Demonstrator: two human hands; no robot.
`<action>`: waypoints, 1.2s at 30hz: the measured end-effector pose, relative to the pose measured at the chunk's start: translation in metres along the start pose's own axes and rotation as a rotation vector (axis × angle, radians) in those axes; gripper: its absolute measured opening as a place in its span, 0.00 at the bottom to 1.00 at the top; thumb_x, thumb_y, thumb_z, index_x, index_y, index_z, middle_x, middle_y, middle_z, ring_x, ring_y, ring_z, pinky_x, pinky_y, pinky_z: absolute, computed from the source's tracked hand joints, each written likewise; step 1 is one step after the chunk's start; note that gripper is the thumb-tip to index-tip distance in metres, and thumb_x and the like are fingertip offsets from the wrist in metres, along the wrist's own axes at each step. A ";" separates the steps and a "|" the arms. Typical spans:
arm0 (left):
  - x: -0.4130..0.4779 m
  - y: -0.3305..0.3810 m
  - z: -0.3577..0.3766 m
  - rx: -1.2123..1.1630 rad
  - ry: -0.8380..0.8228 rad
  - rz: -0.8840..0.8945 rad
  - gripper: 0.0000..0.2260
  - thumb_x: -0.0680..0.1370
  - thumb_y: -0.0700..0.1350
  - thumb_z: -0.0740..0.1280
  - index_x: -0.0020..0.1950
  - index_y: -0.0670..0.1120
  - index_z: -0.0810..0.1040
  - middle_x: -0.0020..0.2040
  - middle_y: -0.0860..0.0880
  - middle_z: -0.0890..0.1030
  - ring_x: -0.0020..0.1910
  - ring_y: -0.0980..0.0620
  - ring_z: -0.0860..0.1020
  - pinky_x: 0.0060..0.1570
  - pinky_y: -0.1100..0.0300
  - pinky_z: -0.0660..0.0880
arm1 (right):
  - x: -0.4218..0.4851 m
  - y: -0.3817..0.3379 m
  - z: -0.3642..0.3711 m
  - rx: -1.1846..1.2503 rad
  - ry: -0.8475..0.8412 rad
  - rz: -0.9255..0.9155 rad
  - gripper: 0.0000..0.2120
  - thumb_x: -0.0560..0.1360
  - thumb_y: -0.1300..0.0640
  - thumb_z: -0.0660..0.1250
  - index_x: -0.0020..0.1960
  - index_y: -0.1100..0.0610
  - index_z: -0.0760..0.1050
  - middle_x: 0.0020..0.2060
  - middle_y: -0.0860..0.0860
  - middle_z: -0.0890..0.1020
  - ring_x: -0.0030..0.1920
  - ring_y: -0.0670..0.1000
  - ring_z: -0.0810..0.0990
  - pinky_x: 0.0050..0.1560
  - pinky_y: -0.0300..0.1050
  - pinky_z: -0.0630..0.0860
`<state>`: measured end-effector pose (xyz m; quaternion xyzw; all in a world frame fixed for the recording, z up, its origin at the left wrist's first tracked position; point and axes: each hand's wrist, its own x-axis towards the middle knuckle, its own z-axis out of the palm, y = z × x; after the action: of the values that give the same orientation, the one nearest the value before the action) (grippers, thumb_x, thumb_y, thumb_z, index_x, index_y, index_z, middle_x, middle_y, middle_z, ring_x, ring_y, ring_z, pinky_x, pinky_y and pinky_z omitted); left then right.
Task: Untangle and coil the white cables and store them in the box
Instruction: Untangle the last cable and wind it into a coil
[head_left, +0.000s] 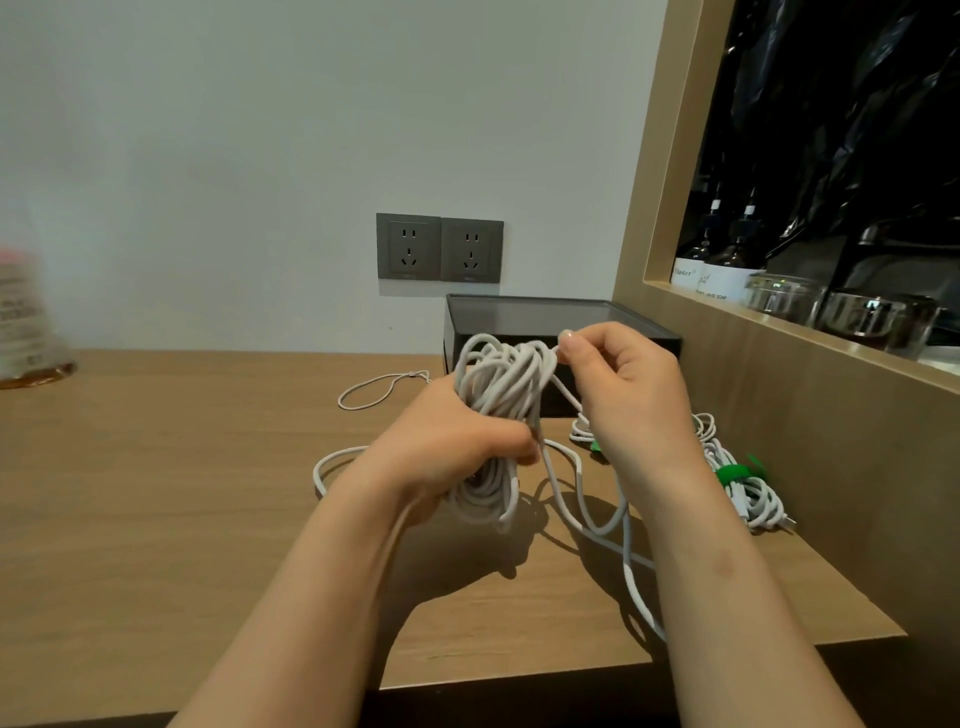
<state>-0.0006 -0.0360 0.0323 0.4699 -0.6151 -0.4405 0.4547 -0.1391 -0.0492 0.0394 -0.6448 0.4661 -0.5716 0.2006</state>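
Head cam: left hand (457, 447) grips a white cable bundle (498, 395) above the wooden desk (182, 493), fingers curled round its middle. Right hand (628, 395) pinches one strand at the top, just in front of the black box (613, 325). Another coil with a green tie (732, 474) lies on the desk to the right.

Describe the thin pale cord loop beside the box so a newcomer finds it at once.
Below the two grey wall sockets, a black rectangular box stands on the wooden table. Just left of the box lies the thin pale cord loop. Unlike the thick white cable bundle gripped in the left hand, it is one slim loop lying flat, untouched.
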 end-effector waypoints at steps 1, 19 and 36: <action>0.001 -0.001 0.001 0.016 -0.002 -0.001 0.10 0.67 0.33 0.72 0.45 0.43 0.79 0.43 0.39 0.82 0.46 0.41 0.82 0.49 0.43 0.80 | 0.000 0.001 -0.002 -0.020 0.003 0.007 0.09 0.79 0.53 0.61 0.44 0.55 0.77 0.32 0.46 0.76 0.32 0.41 0.71 0.34 0.35 0.67; 0.013 -0.006 -0.031 -0.523 0.775 -0.019 0.05 0.71 0.36 0.69 0.43 0.41 0.73 0.28 0.49 0.70 0.20 0.57 0.69 0.21 0.65 0.67 | 0.002 0.009 -0.036 -0.421 -0.396 0.226 0.18 0.75 0.41 0.61 0.39 0.53 0.80 0.38 0.56 0.81 0.41 0.53 0.78 0.45 0.49 0.76; 0.013 -0.014 -0.008 -0.355 0.301 -0.082 0.06 0.72 0.41 0.71 0.39 0.41 0.76 0.28 0.46 0.74 0.30 0.49 0.74 0.39 0.52 0.75 | 0.000 -0.008 -0.005 0.391 -0.134 0.183 0.07 0.81 0.57 0.55 0.49 0.56 0.71 0.27 0.50 0.72 0.22 0.43 0.63 0.22 0.34 0.60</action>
<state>0.0081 -0.0522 0.0227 0.4679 -0.4336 -0.4848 0.5984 -0.1407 -0.0443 0.0474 -0.5854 0.3885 -0.5864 0.4032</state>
